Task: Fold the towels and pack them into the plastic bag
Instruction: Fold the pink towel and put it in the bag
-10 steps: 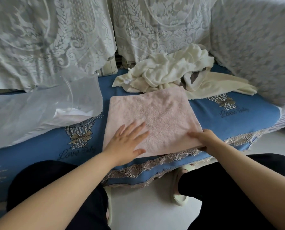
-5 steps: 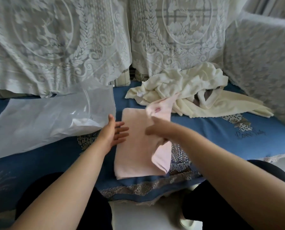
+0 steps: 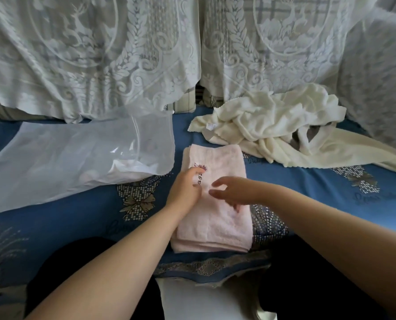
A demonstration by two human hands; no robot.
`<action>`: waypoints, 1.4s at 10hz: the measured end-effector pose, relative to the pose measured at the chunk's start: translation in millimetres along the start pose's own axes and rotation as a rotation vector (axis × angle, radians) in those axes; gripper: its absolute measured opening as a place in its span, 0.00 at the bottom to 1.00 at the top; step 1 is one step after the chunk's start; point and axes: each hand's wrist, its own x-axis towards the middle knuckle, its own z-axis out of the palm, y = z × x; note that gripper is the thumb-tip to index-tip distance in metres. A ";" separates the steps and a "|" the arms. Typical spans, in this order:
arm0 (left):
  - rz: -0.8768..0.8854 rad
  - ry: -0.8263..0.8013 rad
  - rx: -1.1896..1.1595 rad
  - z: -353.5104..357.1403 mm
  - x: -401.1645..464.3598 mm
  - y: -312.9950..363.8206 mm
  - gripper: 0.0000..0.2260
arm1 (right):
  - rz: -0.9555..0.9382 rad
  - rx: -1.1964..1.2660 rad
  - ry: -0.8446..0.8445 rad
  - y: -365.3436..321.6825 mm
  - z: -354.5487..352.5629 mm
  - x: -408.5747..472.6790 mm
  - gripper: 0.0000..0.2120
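Now the pink towel (image 3: 212,199) lies folded narrow (cream towels (image 3: 273,132) wait), left hand (image 3: 185,189) resting on it, right hand (image 3: 232,191) hovering loose-fingered; next, probably another fold or the plastic bag (image 3: 77,155).

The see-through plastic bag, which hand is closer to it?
Left. The left hand rests on the folded pink towel just right of the clear plastic bag. The right hand is over the towel too, but farther from the bag.

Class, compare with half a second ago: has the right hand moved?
Yes. The right hand has let go of the flap it was carrying and dropped nearer, away from the cream towels, over the folded pink towel.
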 end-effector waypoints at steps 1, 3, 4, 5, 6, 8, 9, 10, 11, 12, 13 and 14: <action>-0.051 0.055 0.126 -1.3 -5.5 -8.5 0.18 | 0.075 0.012 0.132 24.7 -21.9 0.5 0.26; -0.151 -0.049 0.366 -2.5 -10.3 -18.0 0.19 | 0.150 -0.189 0.106 38.5 -13.5 4.1 0.31; -0.138 -0.048 0.601 0.7 -15.6 -14.2 0.19 | 0.048 -0.556 0.283 42.1 13.7 2.6 0.29; 0.222 0.057 0.782 6.0 -18.0 -23.3 0.23 | -0.155 -0.797 0.249 51.3 31.0 -11.7 0.35; 0.423 -0.076 0.833 8.3 -10.5 -34.4 0.26 | -0.223 -0.823 0.162 75.7 34.1 -20.7 0.40; 0.305 -0.360 0.779 2.9 -5.7 -45.7 0.25 | -0.472 -0.976 0.371 101.4 58.3 -18.9 0.48; 0.270 -0.387 0.726 -0.4 -6.0 -44.5 0.26 | -0.720 -0.848 0.404 102.6 58.3 -13.6 0.30; 0.192 -0.435 0.472 -14.3 -14.0 -30.2 0.22 | -0.442 -0.181 0.410 80.9 36.0 -26.3 0.17; -0.069 -0.265 0.223 -16.5 -6.1 -24.5 0.18 | -0.100 0.351 0.461 62.5 14.0 -15.4 0.19; -0.117 -0.216 -0.045 -35.1 -21.4 -30.0 0.32 | 0.064 0.313 0.539 49.1 3.8 3.8 0.21; -0.006 -0.254 -0.176 -25.7 -12.5 -25.8 0.41 | 0.146 0.235 0.472 45.8 0.5 18.0 0.24; -0.098 -0.201 -0.435 -15.9 -19.1 -20.4 0.41 | 0.155 0.197 0.466 45.1 -1.8 21.8 0.24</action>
